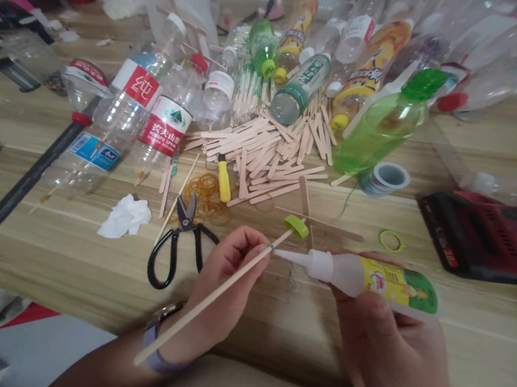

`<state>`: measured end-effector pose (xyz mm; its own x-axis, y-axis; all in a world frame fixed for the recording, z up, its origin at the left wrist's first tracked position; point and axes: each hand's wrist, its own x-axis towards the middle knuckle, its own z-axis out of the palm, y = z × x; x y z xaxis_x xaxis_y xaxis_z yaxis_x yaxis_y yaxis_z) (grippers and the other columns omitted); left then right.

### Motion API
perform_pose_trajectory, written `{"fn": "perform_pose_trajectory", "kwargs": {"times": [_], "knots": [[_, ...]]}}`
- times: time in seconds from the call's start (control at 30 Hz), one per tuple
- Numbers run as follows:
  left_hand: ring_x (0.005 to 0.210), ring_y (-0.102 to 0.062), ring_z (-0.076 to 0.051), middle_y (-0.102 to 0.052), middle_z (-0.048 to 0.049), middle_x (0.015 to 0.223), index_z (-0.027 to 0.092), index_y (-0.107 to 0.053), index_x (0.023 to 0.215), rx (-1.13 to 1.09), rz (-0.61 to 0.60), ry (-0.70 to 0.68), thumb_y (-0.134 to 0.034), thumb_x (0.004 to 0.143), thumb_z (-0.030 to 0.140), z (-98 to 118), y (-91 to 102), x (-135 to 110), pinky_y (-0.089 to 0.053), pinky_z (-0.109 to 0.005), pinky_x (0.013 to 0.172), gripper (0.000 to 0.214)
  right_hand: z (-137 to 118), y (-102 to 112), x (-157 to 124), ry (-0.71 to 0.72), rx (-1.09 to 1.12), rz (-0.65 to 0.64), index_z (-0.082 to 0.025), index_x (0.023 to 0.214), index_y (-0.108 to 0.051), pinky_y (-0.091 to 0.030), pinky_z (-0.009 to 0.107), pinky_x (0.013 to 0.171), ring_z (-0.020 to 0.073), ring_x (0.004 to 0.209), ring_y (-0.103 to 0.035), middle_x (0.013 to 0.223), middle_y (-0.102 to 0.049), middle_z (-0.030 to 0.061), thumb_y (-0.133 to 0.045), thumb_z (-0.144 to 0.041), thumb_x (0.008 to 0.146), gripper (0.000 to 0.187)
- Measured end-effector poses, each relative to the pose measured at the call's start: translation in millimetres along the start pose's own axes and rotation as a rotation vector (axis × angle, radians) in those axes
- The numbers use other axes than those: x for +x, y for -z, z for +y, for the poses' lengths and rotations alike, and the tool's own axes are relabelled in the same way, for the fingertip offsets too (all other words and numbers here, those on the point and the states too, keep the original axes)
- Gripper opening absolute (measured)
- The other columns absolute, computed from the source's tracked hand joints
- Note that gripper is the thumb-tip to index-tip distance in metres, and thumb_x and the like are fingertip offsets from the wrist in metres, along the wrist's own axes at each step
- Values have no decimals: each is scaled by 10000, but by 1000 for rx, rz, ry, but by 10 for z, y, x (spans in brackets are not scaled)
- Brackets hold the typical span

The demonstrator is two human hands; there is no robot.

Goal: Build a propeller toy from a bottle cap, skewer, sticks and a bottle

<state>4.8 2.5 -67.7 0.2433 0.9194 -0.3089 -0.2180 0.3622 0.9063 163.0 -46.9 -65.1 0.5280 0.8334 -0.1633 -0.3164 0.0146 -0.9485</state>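
My left hand [224,280] is closed round a thin wooden stick [204,309] that slants from lower left to upper right. Near its far end sits a light green bottle cap [296,226], with crossed flat craft sticks [332,226] just beyond it. A narrow dark green band [272,246] circles the wooden stick by my fingertips. My right hand [391,341] grips a glue bottle [347,273] with a white nozzle and yellow-green label. It lies sideways, its nozzle tip at or very near the green band; actual contact is unclear.
Black-handled scissors [185,225], crumpled white tissue [126,216], rubber bands [204,196] and a yellow-handled screwdriver [224,180] lie left of centre. Behind are piled craft sticks [268,154], several plastic bottles and a thread spool [385,179]. A red-black tool [494,232] lies right.
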Motion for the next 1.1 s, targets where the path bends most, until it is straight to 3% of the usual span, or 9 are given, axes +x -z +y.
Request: {"fn": "perform_pose_trajectory", "kwargs": {"times": [0.17,0.33,0.77,0.9,1.1], "knots": [[566,-275,-94,-363,78,598,201,-568,791,0,-7,14,-643,901,320,19,-11,-16,-227,-216,495,178,5,4,-1,-3,-25,12,-225,924,-687,-534,190,597,137,676,-654,819,-719,26,-894,-407,636,399],[564,-258,-98,-362,78,606,200,-557,780,17,-21,-14,-640,901,327,41,-23,-23,-221,-221,490,195,-12,-13,-10,-12,35,-3,-231,916,-711,-562,205,693,161,816,-687,878,-736,39,-896,-377,643,361],[547,-268,-95,-382,71,604,202,-532,768,79,-26,-55,-586,930,329,73,-51,-44,-237,-204,477,213,-15,-21,21,-153,124,0,-202,807,-756,-619,199,696,138,708,-704,810,-740,30,-906,-419,630,318],[527,-271,-93,-369,72,591,203,-527,759,83,-13,-37,-592,915,343,93,-66,-49,-226,-202,454,219,-17,-32,69,-213,247,-106,-227,835,-755,-635,203,680,162,739,-736,804,-753,18,-925,-377,608,321],[526,-303,-95,-387,65,586,204,-536,755,103,28,-56,-610,899,382,84,-63,-35,-247,-206,454,241,-4,-51,137,-182,251,-187,-254,828,-755,-638,202,657,157,678,-739,819,-761,23,-827,-409,758,185]]}}
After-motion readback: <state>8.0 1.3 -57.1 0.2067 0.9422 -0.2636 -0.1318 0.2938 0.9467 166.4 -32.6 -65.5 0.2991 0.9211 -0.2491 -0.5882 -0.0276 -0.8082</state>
